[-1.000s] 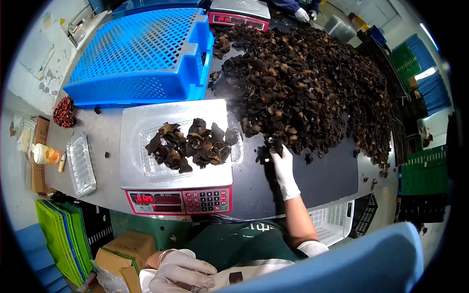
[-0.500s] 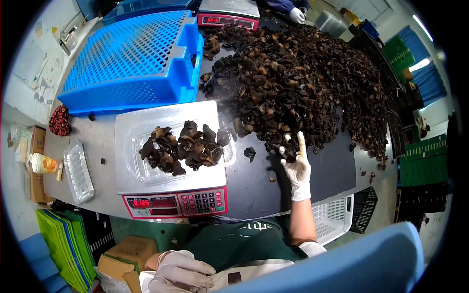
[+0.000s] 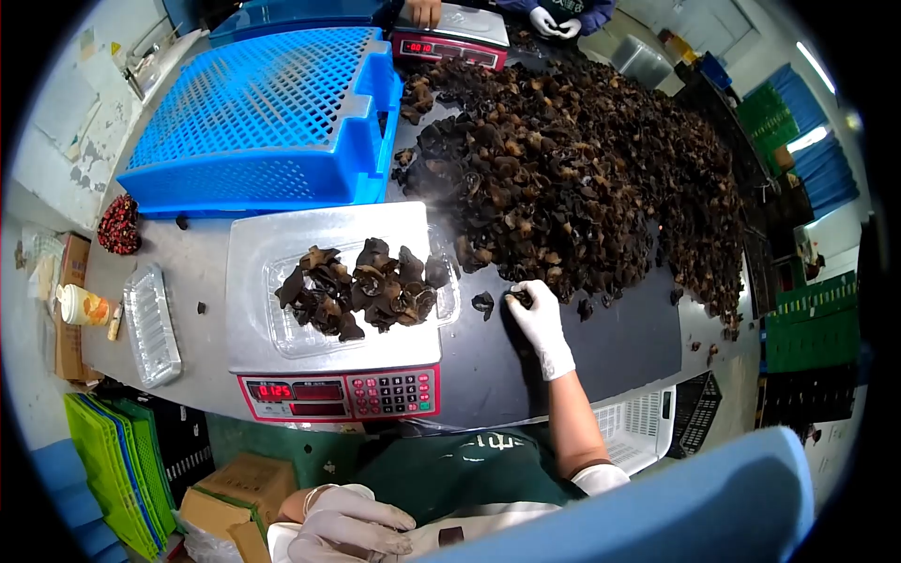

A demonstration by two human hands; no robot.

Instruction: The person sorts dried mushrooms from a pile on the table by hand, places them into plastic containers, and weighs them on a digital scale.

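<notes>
My right hand [image 3: 540,327], in a white glove, is closed at the front edge of a big heap of wood ear mushrooms [image 3: 572,178]. A dark wood ear piece [image 3: 519,298] shows between its thumb and fingers. A single loose wood ear [image 3: 483,304] lies just left of that hand. My left hand [image 3: 352,525], also gloved, rests at my waist with fingers stretched out, holding nothing. On the scale [image 3: 333,399], whose display reads 0.125, sits a clear plastic tray [image 3: 291,340] with several wood ears [image 3: 371,291] in it.
A blue crate [image 3: 253,113] stands behind the scale. Left of it lie a clear tray [image 3: 152,324], a paper cup [image 3: 84,306] and a red-black bundle [image 3: 118,225]. Across the table are another scale [image 3: 450,42] and co-workers' hands [image 3: 556,23]. A white basket [image 3: 638,432] sits below.
My right hand has drawn slightly left and toward me; its spread fingers have closed on a wood ear. A co-worker's hand has appeared on the far scale. My left hand stays put.
</notes>
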